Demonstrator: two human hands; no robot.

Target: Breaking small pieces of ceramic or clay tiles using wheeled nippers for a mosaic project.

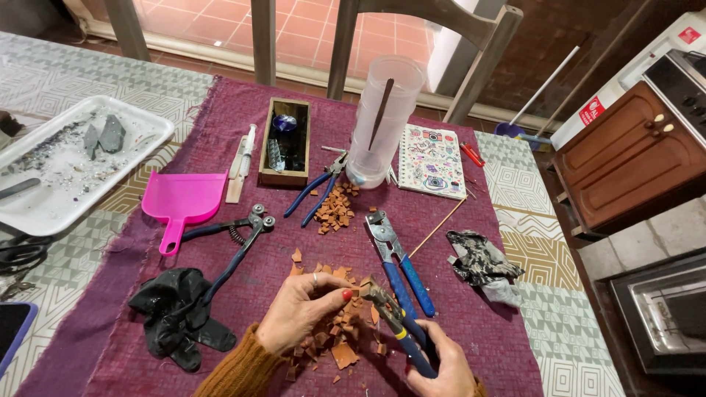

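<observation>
Head view shows the person's right hand (pixel 440 365) clenched round the blue-and-yellow handles of a pair of nippers (pixel 397 322), whose metal jaws bite on a small terracotta tile piece (pixel 362 288) pinched between the fingertips of the left hand (pixel 305 309), just above a heap of terracotta shards (pixel 332 344) on the purple cloth (pixel 471 323). Close by to the right lies a second pair of blue-handled pliers (pixel 397 261); a wheeled cutter (pixel 235 242), a pink dustpan (pixel 184 202), a black glove (pixel 176 316) and a clear plastic jug (pixel 382 121) sit further off.
</observation>
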